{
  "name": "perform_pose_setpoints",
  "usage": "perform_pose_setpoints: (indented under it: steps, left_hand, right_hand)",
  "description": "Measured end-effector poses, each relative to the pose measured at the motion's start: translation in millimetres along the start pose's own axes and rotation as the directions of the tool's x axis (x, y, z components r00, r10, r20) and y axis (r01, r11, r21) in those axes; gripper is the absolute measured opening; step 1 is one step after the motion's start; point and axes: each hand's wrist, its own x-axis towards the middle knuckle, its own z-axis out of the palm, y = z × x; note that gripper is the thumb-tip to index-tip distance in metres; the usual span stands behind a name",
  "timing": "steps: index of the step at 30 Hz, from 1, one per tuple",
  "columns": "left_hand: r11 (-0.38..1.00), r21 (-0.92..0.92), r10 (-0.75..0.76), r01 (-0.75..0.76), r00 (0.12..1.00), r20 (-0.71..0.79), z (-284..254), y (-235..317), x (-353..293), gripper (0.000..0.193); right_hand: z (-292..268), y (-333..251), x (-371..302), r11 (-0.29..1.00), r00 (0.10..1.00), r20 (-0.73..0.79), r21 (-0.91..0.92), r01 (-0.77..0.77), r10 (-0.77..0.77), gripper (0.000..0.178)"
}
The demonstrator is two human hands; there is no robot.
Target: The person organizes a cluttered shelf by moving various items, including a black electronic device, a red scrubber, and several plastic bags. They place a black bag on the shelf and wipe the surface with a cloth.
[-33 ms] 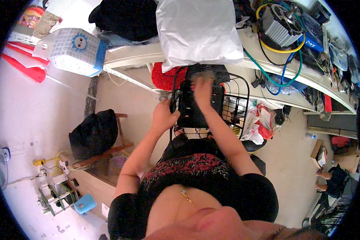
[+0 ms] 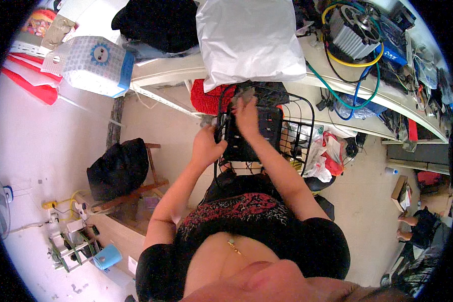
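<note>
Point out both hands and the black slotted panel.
Left hand [image 2: 206, 147]: head view, back of the hand.
Right hand [image 2: 246, 117]: head view, back of the hand.
Black slotted panel [image 2: 271, 129]: head view, its upper face, beside the right forearm.

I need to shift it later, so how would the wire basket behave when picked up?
The wire basket is probably stiff, as its bars keep a clean outline. Its open gaps suggest it may be light for its size. Its thin wires might snag on nearby plastic bags.
</note>
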Motion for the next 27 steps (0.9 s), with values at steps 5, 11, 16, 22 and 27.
perform_pose_setpoints:
  steps: [5, 11, 16, 22, 27]
  left_hand:
    - [0.999, -0.002, 0.047, -0.048, 0.996, -0.077, 7, -10, -1, 0.023]
    - [0.998, -0.067, 0.007, -0.009, 1.0, -0.024, 8, -9, 3, 0.04]
    - [0.995, -0.006, 0.096, -0.097, 0.992, -0.077, 12, -14, 9, 0.039]
    - [0.996, -0.069, 0.052, -0.05, 0.998, 0.034, 13, -5, 10, 0.036]
    - [0.985, -0.124, 0.113, -0.12, 0.992, -0.058, 16, -4, 9, 0.034]
  right_hand:
    - [-9, -25, 2, 0.96, 0.99, 0.123, 0.26, -0.104, 0.074, 0.035]
    - [-72, 13, 15, 0.59, 0.887, 0.184, 0.687, -0.425, 0.424, 0.023]
    - [-36, 61, -7, 0.946, 0.955, -0.263, 0.32, -0.048, 0.137, 0.022]
    - [-8, 25, 21, 0.831, 0.918, 0.011, 0.422, -0.363, 0.396, 0.024]
    - [-54, 60, 19, 0.49, 0.72, 0.023, 0.718, -0.495, 0.694, 0.019]
